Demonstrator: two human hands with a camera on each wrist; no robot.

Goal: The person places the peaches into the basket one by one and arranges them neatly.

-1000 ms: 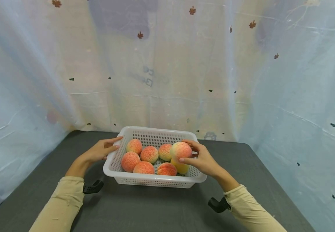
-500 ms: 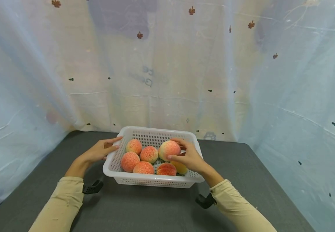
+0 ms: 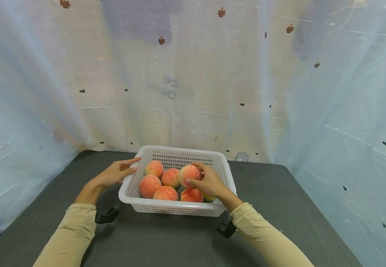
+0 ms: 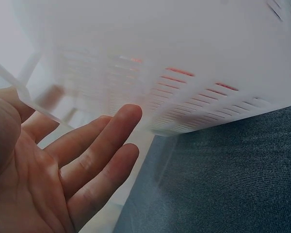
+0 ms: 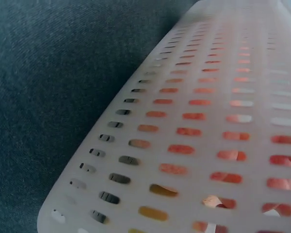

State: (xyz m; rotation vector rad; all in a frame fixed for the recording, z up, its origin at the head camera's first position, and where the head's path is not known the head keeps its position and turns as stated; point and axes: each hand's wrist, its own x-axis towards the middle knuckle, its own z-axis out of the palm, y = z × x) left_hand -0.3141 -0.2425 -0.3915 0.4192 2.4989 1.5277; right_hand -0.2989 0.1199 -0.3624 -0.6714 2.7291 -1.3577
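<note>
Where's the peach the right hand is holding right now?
In the head view, the held peach is inside the white basket, right of centre, gripped by the right hand among the other peaches.

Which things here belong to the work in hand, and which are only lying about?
In use:
right hand gripping a peach
left hand on the white basket
other peaches

Lying about:
grey table
patterned curtain

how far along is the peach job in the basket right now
Done: five peaches lie loose in the white basket, such as one at the front left. In hand: the right hand holds another peach low over them, while the left hand steadies the rim. Left: letting go.
</note>
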